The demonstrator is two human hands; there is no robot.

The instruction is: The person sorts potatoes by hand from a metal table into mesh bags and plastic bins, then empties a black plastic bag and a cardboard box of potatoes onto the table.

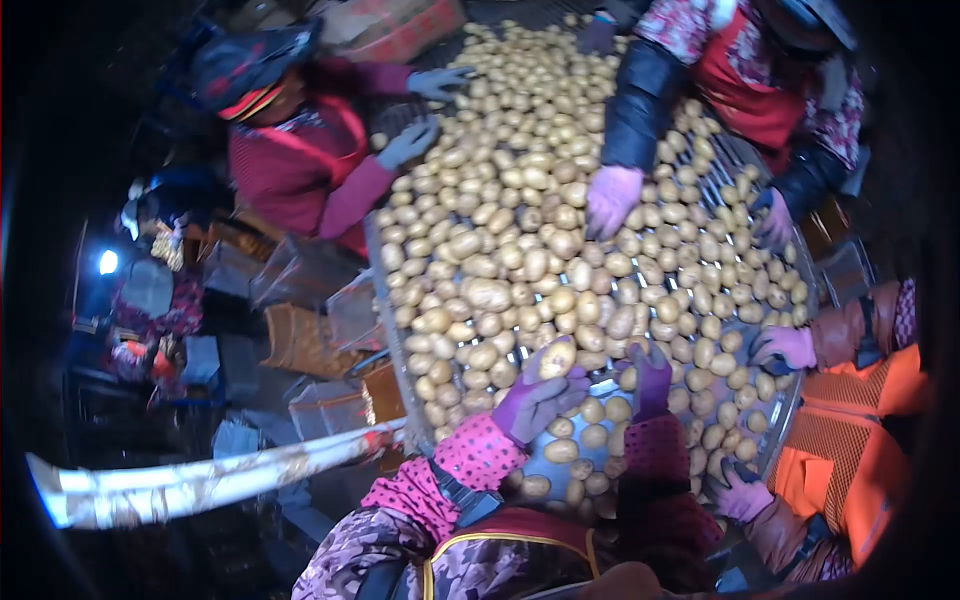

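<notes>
Shares the table (735,165) with a red-sleeved worker (300,160) at the left. Grips one potato (555,358) in the left hand (535,398), raised off the heap (500,250), likely for a better look. Rests the right hand (650,380) loose and flat on the heap. No words to read anywhere.

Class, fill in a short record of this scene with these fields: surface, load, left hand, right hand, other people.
surface: slatted table
load: potatoes heaped over most of it
left hand: purple glove, holds one potato at the near edge
right hand: purple glove, among the near potatoes; grip unclear
other people: three, all reaching into the heap; grey glove at far left, pink glove at far side, orange jacket at right
</notes>
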